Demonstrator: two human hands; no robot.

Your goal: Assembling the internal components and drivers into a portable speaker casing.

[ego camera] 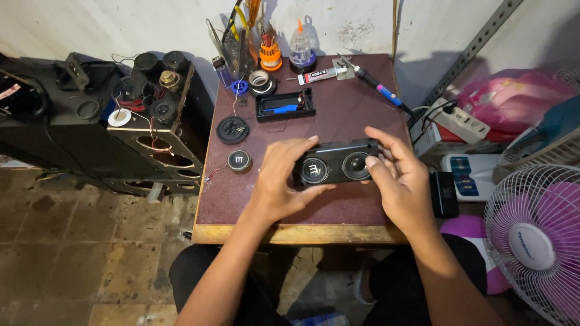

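A small black speaker housing (336, 163) with two round drivers in its front stands on the brown table (338, 211). My left hand (283, 178) grips its left end, thumb under the front and fingers over the top. At the other end, my right hand (399, 175) holds it, thumb against the right driver. A loose round driver (239, 160) and a round black grille (232, 130) lie to the left of my left hand. Behind the housing sits an open black back shell (285, 105) with a blue part inside.
A soldering iron (377, 86), glue tube (320, 75), glue bottle (299, 48), screwdriver set (269, 53) and tape rolls (261, 81) sit at the table's back. A dismantled big speaker cabinet (151, 121) lies left. Right: power strip (459, 121), fan (534, 235).
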